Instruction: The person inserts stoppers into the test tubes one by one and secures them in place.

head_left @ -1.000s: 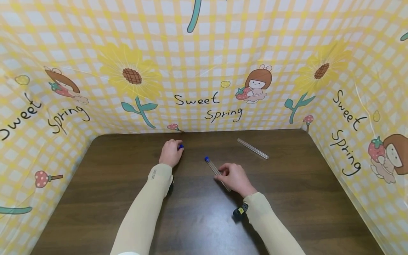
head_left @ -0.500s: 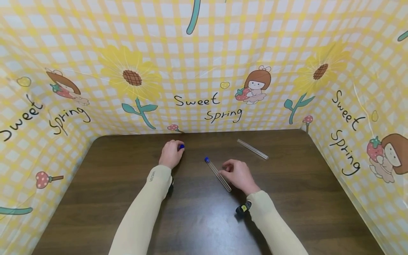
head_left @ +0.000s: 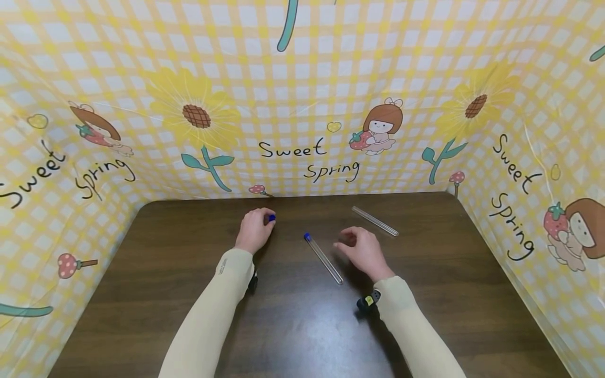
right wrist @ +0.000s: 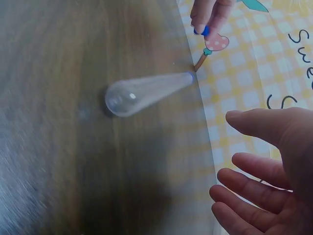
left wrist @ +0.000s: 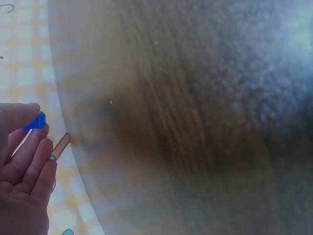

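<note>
Dark brown worktop (head_left: 132, 294) with streaky wood grain, smooth and semi-glossy; light spreads across it in a soft, pale sheen. Whether it is solid wood or laminate cannot be told. The capped tube (head_left: 324, 260) and the bare tube (head_left: 375, 221) are clear, smooth and shiny, catching thin bright lines along their lengths; glass or clear plastic, impossible to say which. The blue cap in the left hand (head_left: 255, 230), the loose cap (left wrist: 35, 121), looks like smooth plastic with a slight shine. The backdrop (head_left: 293, 79) is thin, printed sheeting, softly creased, mostly matt. The left sleeve (head_left: 200, 320) is matt, cream cloth.
</note>
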Tool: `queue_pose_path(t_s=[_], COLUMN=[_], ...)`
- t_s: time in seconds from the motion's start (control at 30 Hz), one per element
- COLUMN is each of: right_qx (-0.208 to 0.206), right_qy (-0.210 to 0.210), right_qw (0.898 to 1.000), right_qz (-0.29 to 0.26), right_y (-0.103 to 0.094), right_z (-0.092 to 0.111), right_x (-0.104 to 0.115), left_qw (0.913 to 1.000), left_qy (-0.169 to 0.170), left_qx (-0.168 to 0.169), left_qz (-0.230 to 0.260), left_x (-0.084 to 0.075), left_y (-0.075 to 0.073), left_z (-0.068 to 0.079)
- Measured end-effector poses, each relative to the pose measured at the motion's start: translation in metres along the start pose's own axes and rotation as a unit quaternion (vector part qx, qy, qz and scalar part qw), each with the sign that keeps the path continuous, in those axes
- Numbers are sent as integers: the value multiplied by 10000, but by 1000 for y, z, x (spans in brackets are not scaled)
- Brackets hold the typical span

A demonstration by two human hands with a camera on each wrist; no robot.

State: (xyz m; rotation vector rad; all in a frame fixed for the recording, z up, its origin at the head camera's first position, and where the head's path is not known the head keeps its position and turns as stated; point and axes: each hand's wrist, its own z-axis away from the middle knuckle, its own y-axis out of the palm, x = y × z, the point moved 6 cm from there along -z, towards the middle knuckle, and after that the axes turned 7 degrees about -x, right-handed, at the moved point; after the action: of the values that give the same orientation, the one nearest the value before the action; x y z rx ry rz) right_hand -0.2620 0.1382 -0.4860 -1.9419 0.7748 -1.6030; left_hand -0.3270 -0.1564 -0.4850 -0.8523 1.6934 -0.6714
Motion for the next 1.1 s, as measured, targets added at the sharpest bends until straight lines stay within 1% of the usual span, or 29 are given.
queue_pose_path(t_s=[0.27,0.5,0.7,0.9,1.1], right_qx=[-66,-90,-99,-111,-101], right_qy=[-90,-140,-67,100,209], right_qw=[9998,9997,9998,9996,9995], right_qz=[155,160,162,222,234], right_y=[-14,-23,-31,-39,-46], right_z=[-8,-14,-20,-26,-32], right_x=[-2,-7,-14,-21,-29], left_qw=[9996,9991,9987,9984,9981], left_qy=[-12,-83,-61,-45,-11], left_qx=[-118,-100,-96,-99,-80], left_qz=[239,392,489,555,612], left_x=[0,1,2,2,0], left_y=[-4,-6,-8,-10,-12], left_z=[3,8,13,17,21])
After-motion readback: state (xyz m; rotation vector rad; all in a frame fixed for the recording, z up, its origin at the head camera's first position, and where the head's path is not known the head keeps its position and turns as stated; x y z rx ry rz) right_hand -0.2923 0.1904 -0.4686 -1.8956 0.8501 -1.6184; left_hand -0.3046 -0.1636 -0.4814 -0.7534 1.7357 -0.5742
